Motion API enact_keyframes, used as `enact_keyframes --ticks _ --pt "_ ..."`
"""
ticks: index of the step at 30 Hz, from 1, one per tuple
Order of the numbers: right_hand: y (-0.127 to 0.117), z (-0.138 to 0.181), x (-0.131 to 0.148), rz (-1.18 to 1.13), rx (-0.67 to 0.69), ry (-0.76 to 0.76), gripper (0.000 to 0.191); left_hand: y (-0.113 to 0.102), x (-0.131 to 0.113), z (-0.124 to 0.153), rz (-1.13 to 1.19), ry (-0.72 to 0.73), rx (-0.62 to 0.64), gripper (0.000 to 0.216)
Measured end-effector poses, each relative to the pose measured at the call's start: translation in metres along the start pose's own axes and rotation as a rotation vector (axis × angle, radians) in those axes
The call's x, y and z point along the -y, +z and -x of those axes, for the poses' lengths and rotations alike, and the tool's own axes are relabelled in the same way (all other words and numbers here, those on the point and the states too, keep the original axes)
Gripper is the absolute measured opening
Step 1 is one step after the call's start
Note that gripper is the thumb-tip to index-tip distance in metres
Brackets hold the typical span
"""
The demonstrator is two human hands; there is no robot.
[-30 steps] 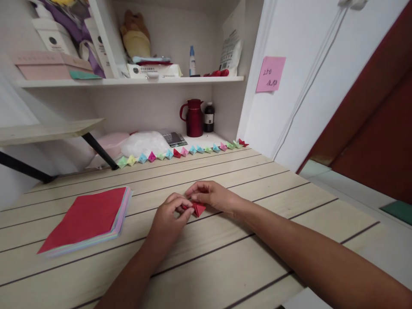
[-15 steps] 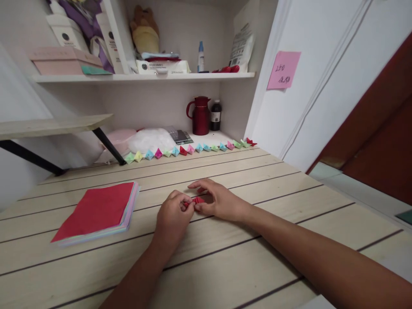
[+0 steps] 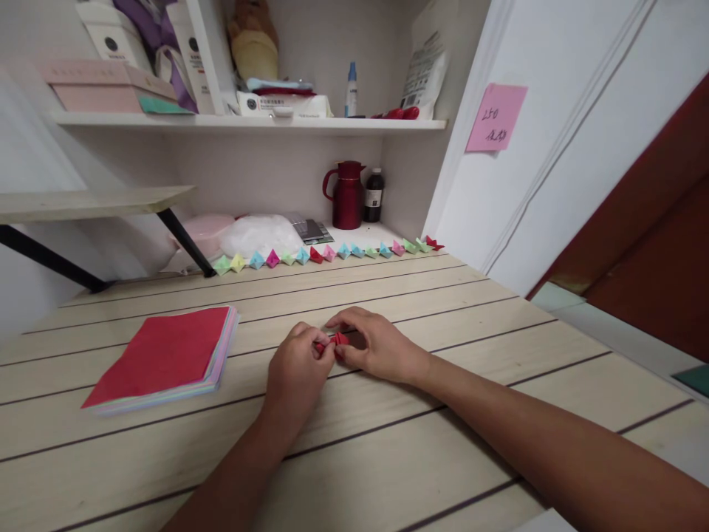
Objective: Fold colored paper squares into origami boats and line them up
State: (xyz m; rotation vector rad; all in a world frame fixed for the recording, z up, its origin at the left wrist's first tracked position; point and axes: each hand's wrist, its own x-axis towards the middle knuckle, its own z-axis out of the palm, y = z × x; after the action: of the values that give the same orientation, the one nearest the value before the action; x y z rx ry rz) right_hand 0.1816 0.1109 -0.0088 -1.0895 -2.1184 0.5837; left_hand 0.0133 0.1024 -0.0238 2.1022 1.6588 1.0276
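Note:
A small folded red paper piece (image 3: 334, 342) lies between both hands on the pale wooden table (image 3: 388, 458). My left hand (image 3: 296, 373) pinches its left end with closed fingers. Curled over the right end, my right hand (image 3: 377, 346) grips it with thumb and forefinger. Most of the paper is hidden by the fingers. A stack of coloured square sheets (image 3: 166, 358), red on top, rests to the left of my hands.
A row of several small folded paper shapes (image 3: 326, 253) in many colours lines the table's far edge. Behind it stand a dark red jug (image 3: 348, 195), a dark bottle (image 3: 374, 197) and a white bag (image 3: 258, 235). A shelf (image 3: 249, 123) above holds boxes. A pink note (image 3: 496, 117) sticks on the wall.
Both hands have closed in on the red paper, which now shows less than before. The view has shifted slightly, so the scene sits further right.

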Motion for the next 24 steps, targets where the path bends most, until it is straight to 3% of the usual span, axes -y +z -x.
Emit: enact_keyframes --ticks 7,15,24 --pt "0.0006 -0.0011 -0.0063 -0.1 -0.03 0.053 0.017 -0.0001 0.0024 -0.0003 0.021 -0.034 -0.042 0.009" --pt "-0.0015 -0.0011 -0.0067 -0.039 0.004 0.046 0.018 0.0014 0.0034 -0.0021 0.18 -0.062 -0.056 0.01" --pt "-0.0018 -0.0028 -0.0063 0.041 0.003 0.056 0.019 -0.0015 -0.0021 -0.0012 0.208 -0.09 -0.018 0.01"
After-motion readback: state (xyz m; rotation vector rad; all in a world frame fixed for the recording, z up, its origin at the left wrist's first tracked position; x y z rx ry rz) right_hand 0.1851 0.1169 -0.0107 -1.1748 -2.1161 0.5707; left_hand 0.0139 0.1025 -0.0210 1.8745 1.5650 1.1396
